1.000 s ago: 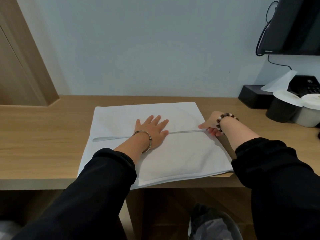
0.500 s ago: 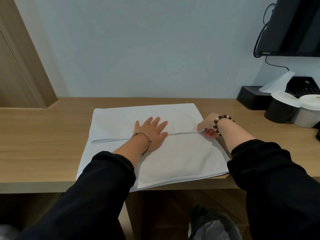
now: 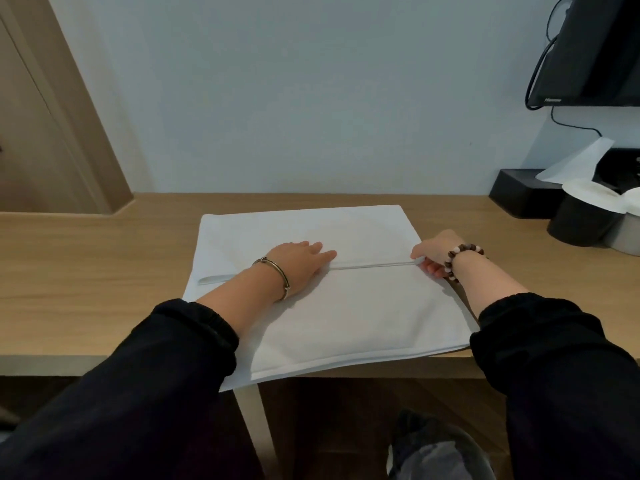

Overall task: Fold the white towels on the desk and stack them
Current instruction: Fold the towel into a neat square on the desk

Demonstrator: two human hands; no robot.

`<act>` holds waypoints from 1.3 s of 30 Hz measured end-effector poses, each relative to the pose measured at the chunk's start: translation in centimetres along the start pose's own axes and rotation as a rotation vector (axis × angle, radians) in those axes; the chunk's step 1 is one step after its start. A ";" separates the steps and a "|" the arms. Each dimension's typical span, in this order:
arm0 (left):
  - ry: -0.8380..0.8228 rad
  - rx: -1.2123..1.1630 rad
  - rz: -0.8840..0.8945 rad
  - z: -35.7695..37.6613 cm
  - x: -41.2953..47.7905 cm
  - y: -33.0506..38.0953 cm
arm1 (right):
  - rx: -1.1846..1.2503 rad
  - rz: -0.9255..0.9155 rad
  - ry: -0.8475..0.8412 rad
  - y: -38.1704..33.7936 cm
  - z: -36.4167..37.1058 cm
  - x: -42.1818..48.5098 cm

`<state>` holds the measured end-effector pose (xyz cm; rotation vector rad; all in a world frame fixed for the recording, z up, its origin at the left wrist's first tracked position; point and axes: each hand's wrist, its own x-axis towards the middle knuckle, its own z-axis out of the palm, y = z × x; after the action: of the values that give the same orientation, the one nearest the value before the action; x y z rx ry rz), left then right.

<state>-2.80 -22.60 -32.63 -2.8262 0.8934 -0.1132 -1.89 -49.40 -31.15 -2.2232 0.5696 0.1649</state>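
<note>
A: Where is the white towel (image 3: 363,317)?

B: Flat on the desk (image 3: 86,271), at its middle. The near left corner hangs past the desk's front edge. A folded edge (image 3: 374,266) runs left to right across the cloth, about halfway between the desk's front and back.

A: Left hand (image 3: 298,263)?

B: Palm down on the towel over the desk's middle. Fingers straight and together, pointing right, tips at the folded edge. It presses and holds nothing. Metal bangle (image 3: 277,275) at the wrist, black sleeve below.

A: Right hand (image 3: 433,252)?

B: At the right end of the folded edge. Thumb on top, fingers curled under, pinching the cloth where the fold ends. Bead bracelet (image 3: 457,258) on that wrist.

A: Are the hands touching?

B: No, well apart, with the fold line stretched between them.

A: Anything else on the desk?

B: Far right end, by the wall: a black tissue box (image 3: 519,195) with a white sheet sticking up. Just in front of it, a black cup (image 3: 581,223) with a white paper cover, and a paler cup touching it at the frame edge. A dark screen (image 3: 595,46) hangs above that end.
</note>
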 end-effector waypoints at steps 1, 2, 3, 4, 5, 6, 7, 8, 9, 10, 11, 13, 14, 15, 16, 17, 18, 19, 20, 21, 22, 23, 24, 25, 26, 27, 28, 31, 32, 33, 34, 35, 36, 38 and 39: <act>0.025 0.084 0.021 -0.2 -0.6 -0.1 | -0.017 -0.007 0.021 0.1 0.1 -0.1; 0.043 0.163 0.033 -0.3 -1.2 -0.1 | -0.035 -0.012 0.038 0.1 0.2 -0.2; 0.039 0.227 0.036 -0.4 -1.6 -0.1 | -0.053 -0.015 0.056 0.2 0.3 -0.3; 0.017 0.273 0.027 -0.4 -1.9 -0.2 | -0.068 -0.016 0.074 0.2 0.3 -0.5; -0.013 0.305 0.010 -0.6 -2.1 -0.3 | -0.076 -0.018 0.091 0.1 0.4 -0.7; -0.038 0.327 -0.004 -0.8 -2.1 -0.4 | -0.076 -0.022 0.104 0.2 0.5 -0.9; -0.055 0.343 -0.011 -0.9 -2.1 -0.5 | -0.064 -0.027 0.114 0.2 0.6 -1.0; -0.065 0.348 -0.018 -1.0 -2.1 -0.6 | -0.045 -0.033 0.124 0.2 0.7 -1.2; -0.069 0.341 -0.026 -1.1 -2.1 -0.7 | -0.031 -0.043 0.136 0.3 0.8 -1.2; -0.068 0.331 -0.036 -1.2 -2.2 -0.7 | -0.029 -0.053 0.152 0.3 0.9 -1.3; -0.060 0.323 -0.044 -1.1 -2.4 -0.9 | -0.035 -0.061 0.169 0.4 1.0 -1.4; -0.031 0.314 -0.053 -1.0 -2.7 -1.4 | -0.055 -0.064 0.190 0.4 1.1 -1.5; -0.015 0.302 -0.059 -0.9 -2.9 -1.6 | -0.068 -0.064 0.195 0.3 1.1 -1.6; -0.002 0.282 -0.068 -0.7 -3.0 -1.8 | -0.083 -0.068 0.201 0.3 1.1 -1.7; 0.008 0.259 -0.079 -0.6 -3.0 -1.9 | -0.096 -0.078 0.211 0.3 1.2 -1.8; 0.018 0.237 -0.091 -0.5 -3.0 -1.9 | -0.107 -0.093 0.224 0.3 1.5 -1.9; 0.026 0.216 -0.105 -0.3 -2.9 -2.0 | -0.120 -0.110 0.241 0.3 1.7 -2.0; 0.034 0.197 -0.117 -0.2 -2.8 -2.0 | -0.132 -0.125 0.260 0.3 2.0 -2.1; 0.044 0.180 -0.127 -0.1 -2.8 -2.0 | -0.141 -0.133 0.273 0.3 2.2 -2.1; 0.052 0.166 -0.133 -0.1 -2.7 -2.1 | -0.144 -0.135 0.278 0.3 2.4 -2.2; 0.058 0.156 -0.134 0.0 -2.7 -2.1 | -0.142 -0.135 0.276 0.3 2.4 -2.3; 0.060 0.151 -0.133 0.0 -2.8 -2.1 | -0.138 -0.134 0.274 0.3 2.4 -2.4; 0.061 0.146 -0.134 0.0 -2.8 -2.1 | -0.135 -0.134 0.273 0.2 2.4 -2.5; 0.064 0.141 -0.138 0.1 -2.9 -2.1 | -0.134 -0.135 0.274 0.2 2.4 -2.6; 0.064 0.139 -0.144 0.1 -2.9 -2.0 | -0.137 -0.139 0.277 0.1 2.5 -2.8; 0.065 0.139 -0.149 0.1 -3.0 -2.0 | -0.143 -0.142 0.279 0.1 2.6 -2.9; 0.071 0.139 -0.153 0.2 -3.0 -2.0 | -0.153 -0.145 0.282 0.0 2.8 -3.0; 0.091 0.156 -0.181 0.5 -3.6 -2.6 | -0.184 -0.141 0.289 -0.1 3.0 -3.3; 0.085 0.172 -0.199 0.5 -4.0 -2.8 | -0.182 -0.138 0.288 -0.2 2.9 -3.3; 0.074 0.189 -0.216 0.4 -4.4 -3.2 | -0.175 -0.136 0.287 -0.2 2.9 -3.3; 0.064 0.201 -0.237 0.4 -4.9 -3.7 | -0.171 -0.135 0.289 -0.2 2.9 -3.3; 0.055 0.216 -0.262 0.3 -5.5 -4.3 | -0.175 -0.135 0.297 -0.2 2.9 -3.2; 0.043 0.232 -0.296 0.3 -6.3 -5.1 | -0.188 -0.138 0.313 -0.1 3.1 -3.2; 0.033 0.246 -0.374 0.4 -8.4 -6.7 | -0.228 -0.149 0.352 0.0 3.5 -3.2; 0.052 0.235 -0.402 0.6 -9.5 -7.5 | -0.246 -0.156 0.366 0.0 3.6 -3.2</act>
<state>-6.29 -11.03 -32.00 -2.7452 0.2841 -0.3211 -4.44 -45.62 -32.56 -2.5470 0.5913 -0.2731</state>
